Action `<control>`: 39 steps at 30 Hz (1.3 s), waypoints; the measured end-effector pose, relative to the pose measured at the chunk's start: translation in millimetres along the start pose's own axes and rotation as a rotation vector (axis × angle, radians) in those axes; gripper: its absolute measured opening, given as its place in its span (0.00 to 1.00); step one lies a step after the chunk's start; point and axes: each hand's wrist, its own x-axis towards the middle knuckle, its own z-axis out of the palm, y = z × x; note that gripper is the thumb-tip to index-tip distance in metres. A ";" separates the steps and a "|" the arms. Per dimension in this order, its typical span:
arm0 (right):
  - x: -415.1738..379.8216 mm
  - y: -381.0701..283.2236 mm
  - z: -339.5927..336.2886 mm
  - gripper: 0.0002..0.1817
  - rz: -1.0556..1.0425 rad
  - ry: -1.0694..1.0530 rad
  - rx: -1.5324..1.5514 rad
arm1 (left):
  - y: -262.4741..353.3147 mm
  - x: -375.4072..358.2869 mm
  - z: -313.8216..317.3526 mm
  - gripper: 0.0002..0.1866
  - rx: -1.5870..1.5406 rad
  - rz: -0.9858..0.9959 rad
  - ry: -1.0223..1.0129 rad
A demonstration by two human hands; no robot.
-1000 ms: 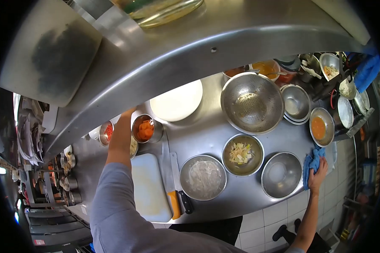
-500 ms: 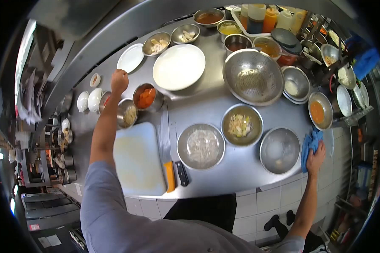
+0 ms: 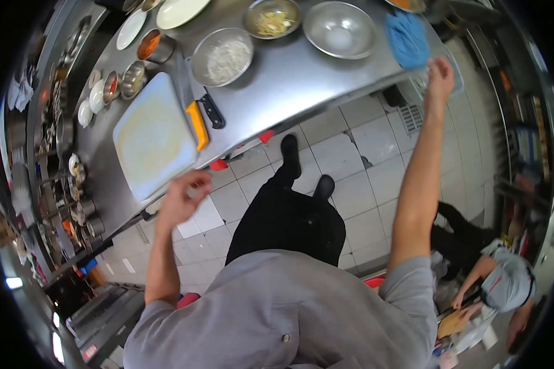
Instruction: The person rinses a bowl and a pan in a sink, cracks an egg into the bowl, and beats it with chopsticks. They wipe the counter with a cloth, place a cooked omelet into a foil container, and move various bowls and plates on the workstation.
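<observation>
My left hand (image 3: 184, 198) hangs off the counter's front edge, just below the white cutting board (image 3: 151, 135). Its fingers are loosely curled, thumb apart, with nothing held. My right hand (image 3: 440, 79) is past the counter's right end, slightly blurred, its fingers loosely bent and nothing visible in them. Close above it a crumpled blue cloth (image 3: 407, 42) lies on the counter. Beside the board are a yellow-handled knife (image 3: 197, 125) and a black-handled tool (image 3: 212, 112). A metal bowl of pale strips (image 3: 228, 60) and an almost bare metal bowl (image 3: 340, 31) stand farther back.
A bowl with chopped yellowish pieces (image 3: 272, 21) and a pot of orange pieces (image 3: 156, 47) stand at the back of the steel counter (image 3: 289, 80). Tiled floor (image 3: 375, 147) lies below. Another person (image 3: 508, 280) works at a board at lower right.
The view has tilted down toward the floor. My left hand has come back from near the plates to the counter's front edge. My right hand has let go of the blue cloth.
</observation>
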 end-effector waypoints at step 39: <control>-754.1 248.7 -20.1 0.12 1.396 -0.233 0.228 | -716.1 265.5 361.4 0.15 -1.286 -0.837 0.792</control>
